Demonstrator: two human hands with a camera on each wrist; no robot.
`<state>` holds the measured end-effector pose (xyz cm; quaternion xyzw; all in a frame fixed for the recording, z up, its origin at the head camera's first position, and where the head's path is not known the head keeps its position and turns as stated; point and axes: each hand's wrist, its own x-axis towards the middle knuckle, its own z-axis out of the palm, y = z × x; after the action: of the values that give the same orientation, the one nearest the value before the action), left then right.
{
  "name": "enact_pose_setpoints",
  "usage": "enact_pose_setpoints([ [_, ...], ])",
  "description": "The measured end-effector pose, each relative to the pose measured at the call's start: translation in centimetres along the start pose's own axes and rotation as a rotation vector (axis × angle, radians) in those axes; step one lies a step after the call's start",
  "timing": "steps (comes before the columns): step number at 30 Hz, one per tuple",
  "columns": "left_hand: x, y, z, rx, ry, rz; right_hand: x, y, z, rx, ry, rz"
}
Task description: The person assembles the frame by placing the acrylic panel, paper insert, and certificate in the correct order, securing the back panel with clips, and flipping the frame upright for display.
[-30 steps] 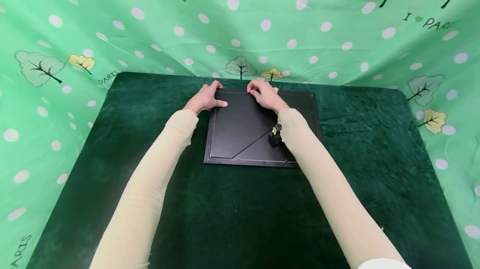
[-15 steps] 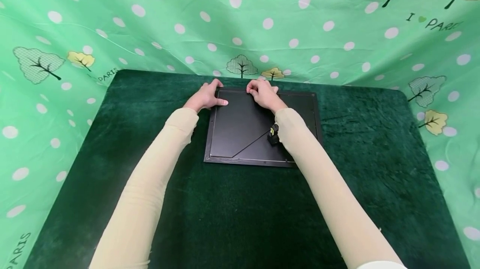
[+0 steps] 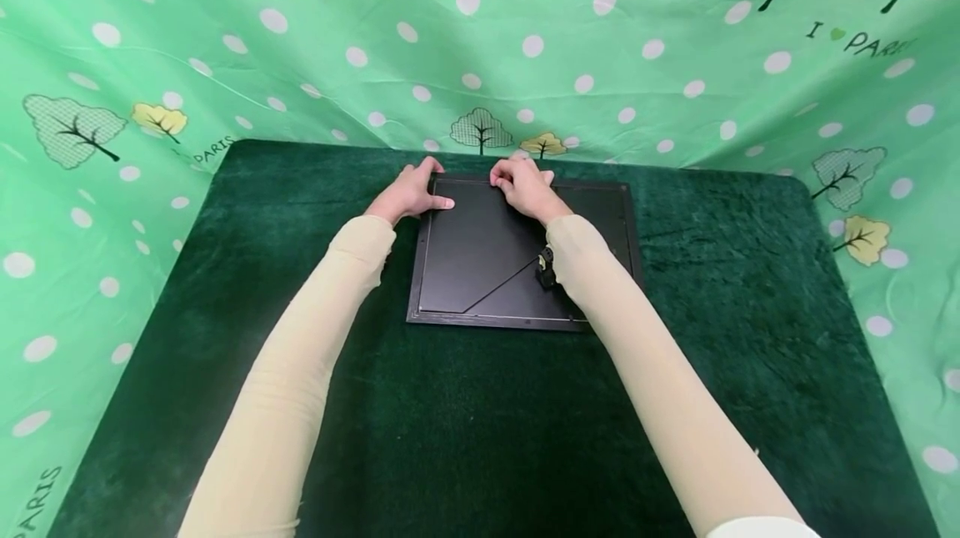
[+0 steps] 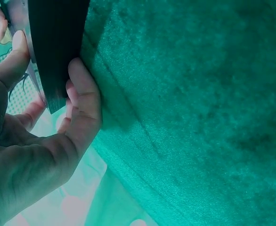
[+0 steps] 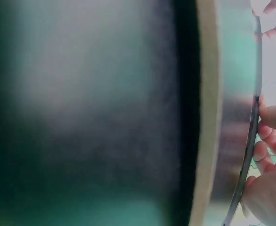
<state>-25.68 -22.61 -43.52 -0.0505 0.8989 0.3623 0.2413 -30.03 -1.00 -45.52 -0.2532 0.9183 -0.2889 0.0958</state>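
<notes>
A black picture frame (image 3: 480,250) lies back side up at the far middle of the table, a thin diagonal line running across its backing. My left hand (image 3: 411,193) grips its far left corner, thumb on the backing. In the left wrist view, the fingers of the left hand (image 4: 44,153) curl round the frame's dark edge (image 4: 58,47). At the far edge, right of the left hand, the right hand (image 3: 528,190) has thumb and forefinger pinched together on the rim. Whatever lies between those fingertips is too small to tell. The right wrist view shows the right hand (image 5: 270,183) along the edge.
Dark green plush cloth (image 3: 435,413) covers the table. A pale green printed curtain (image 3: 420,46) hangs behind and at both sides, close beyond the frame. A small black object (image 3: 546,269) shows beside the right cuff, over the backing.
Both hands keep their places on the frame. The right wrist and cuff have shifted very slightly left, covering more of the small black object.
</notes>
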Motion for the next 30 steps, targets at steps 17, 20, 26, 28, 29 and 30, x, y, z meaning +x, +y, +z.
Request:
enact_pose_setpoints([
  [17, 0.00, -0.20, -0.17, 0.022, -0.017, 0.005, -0.26, -0.11, -0.26, 0.083, -0.021, 0.047],
  [20, -0.03, -0.14, -0.16, 0.032, -0.013, 0.006, -0.25, -0.25, -0.28, 0.078, -0.018, 0.061],
  [26, -0.39, 0.02, -0.10, 0.061, 0.007, 0.006, -0.21, -0.35, -0.09, 0.054, -0.004, 0.065],
  [28, -0.54, 0.10, -0.09, 0.064, 0.013, 0.007, -0.20, -0.40, -0.09, 0.045, 0.004, 0.059],
  [29, -0.53, 0.10, -0.08, 0.068, 0.017, 0.009, -0.19, -0.38, -0.06, 0.039, 0.009, 0.056],
  [30, -0.54, 0.09, -0.05, 0.064, 0.020, 0.011, -0.19, -0.36, -0.03, 0.032, 0.012, 0.053],
])
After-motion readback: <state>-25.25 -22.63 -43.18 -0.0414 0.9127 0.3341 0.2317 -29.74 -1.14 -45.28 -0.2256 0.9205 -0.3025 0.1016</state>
